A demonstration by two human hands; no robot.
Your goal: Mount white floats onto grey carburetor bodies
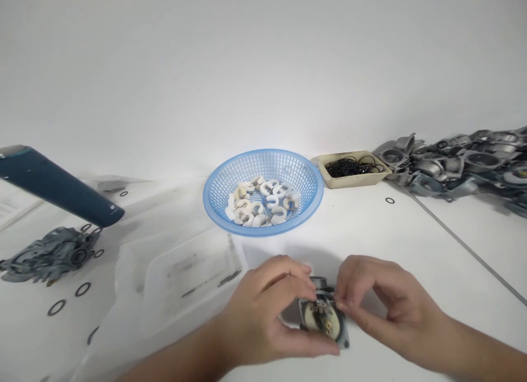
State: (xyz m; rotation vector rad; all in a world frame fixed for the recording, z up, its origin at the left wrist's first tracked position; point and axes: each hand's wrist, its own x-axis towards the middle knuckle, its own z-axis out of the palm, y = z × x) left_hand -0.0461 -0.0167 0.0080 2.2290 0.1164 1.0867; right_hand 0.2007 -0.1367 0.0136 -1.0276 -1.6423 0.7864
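Observation:
My left hand [284, 310] grips a small metal carburetor body [320, 322] just above the table, thumb along its near edge and fingers over its far side. A cream-coloured, rounded part with brass pieces in the middle shows on its upper face. At the carburetor's right edge my right hand [374, 305] is closed in a pinch, thumb against fingertips. Whatever lies between those fingertips is too small to make out. Beyond the hands stands a blue plastic basket [211, 209] holding several white, C-shaped carburetor floats [272, 201].
A cream tray [358, 180] of black rubber rings sits right of the basket, beside piled metal bowls [444, 165]. On the left are a translucent plastic tray [148, 283], another carburetor [53, 256], a dark blue cylinder [61, 187] and scattered O-rings [56, 307].

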